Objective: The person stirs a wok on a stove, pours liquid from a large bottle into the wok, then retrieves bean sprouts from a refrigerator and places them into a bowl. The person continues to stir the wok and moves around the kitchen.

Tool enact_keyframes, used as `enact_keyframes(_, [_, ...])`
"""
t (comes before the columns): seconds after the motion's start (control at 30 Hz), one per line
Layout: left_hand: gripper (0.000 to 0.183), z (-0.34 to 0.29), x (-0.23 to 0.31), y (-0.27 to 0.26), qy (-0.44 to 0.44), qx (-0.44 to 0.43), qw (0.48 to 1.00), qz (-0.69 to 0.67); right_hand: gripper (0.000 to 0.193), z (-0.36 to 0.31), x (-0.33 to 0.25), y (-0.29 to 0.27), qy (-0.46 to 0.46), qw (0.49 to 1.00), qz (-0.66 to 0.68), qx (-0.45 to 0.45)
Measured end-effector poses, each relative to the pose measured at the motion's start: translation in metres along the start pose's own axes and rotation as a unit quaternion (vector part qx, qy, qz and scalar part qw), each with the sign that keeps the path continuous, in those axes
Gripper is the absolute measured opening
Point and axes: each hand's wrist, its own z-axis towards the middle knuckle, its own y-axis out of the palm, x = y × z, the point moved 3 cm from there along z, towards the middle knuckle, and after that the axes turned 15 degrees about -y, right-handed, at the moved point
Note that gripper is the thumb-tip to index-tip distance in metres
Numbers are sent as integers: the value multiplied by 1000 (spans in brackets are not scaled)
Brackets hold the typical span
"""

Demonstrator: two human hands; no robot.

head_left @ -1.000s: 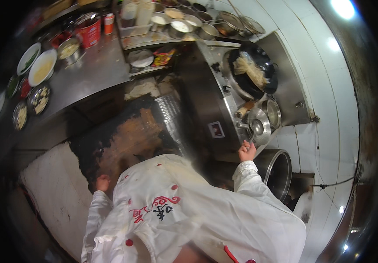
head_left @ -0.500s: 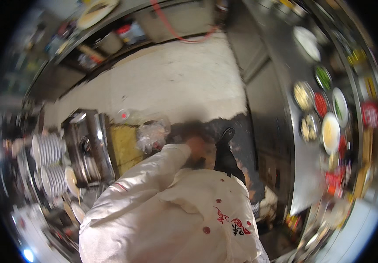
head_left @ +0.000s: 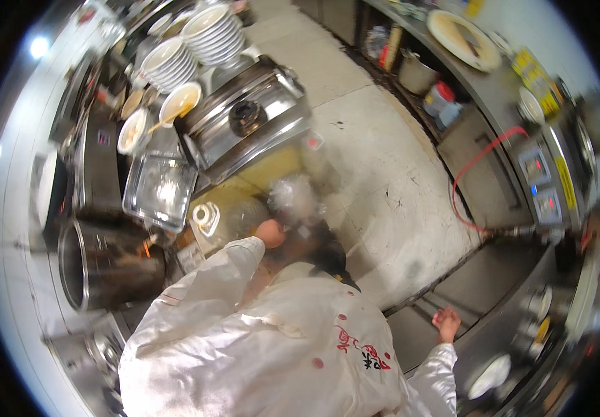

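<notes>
My left hand [head_left: 270, 233] hangs in front of my body at the end of a white sleeve. Its fingers are curled closed, and nothing shows sticking out of them. Just beyond it in the picture, lower down, is a blurred clear plastic bag [head_left: 293, 193]; I see no grip on it. Out to the right, my right hand [head_left: 446, 324] is held away from my body with its fingers curled in. No object shows in it. It appears in front of the steel cabinet fronts [head_left: 470, 292], and whether it touches them I cannot tell.
At the left stand a steel stove unit [head_left: 248, 118], stacked white bowls [head_left: 206, 31], a metal tray [head_left: 161, 187] and a large steel pot [head_left: 109, 267]. A counter with an oval plate [head_left: 463, 40] runs along the far right. A red hose [head_left: 456, 184] hangs to the floor.
My view has swung round to the right: the stove and bowls now lie farther up, and the counter of ingredient dishes has mostly left view. My right hand has come into sight.
</notes>
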Motion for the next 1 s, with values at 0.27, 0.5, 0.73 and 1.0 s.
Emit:
enact_keyframes(0.27, [24,98,-8,92,-78,62,972,-214,25,178,-150,216,-107,972,-96,-186])
enact_keyframes(0.5, [19,139,98,-138,-13,126,895,-427,23,245,-164,309,-101,893,-287,-332])
enact_keyframes(0.73, [16,144,0,-311,-180,338,828,-410,20,387,-168,376,-57,814,-384,-432])
enact_keyframes(1.0, [22,230,-81,-344,-381,297,837,-258,24,571,-223,557,-70,778,-363,-508])
